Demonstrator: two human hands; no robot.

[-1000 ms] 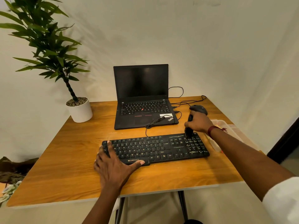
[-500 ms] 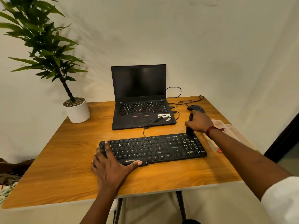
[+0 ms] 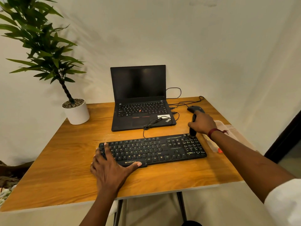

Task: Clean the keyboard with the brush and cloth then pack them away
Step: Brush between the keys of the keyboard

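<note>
Our left grip lies flat and released on the left end of the black keyboard, fingers spread over the keys and thumb along its front edge. Our right grip grasps the dark brush, held upright with its tip on the keyboard's far right corner. The keyboard sits mid-counter, in front of an open laptop. A mouse lies just behind the right grip, and a potted plant stands at the far left corner.
</note>
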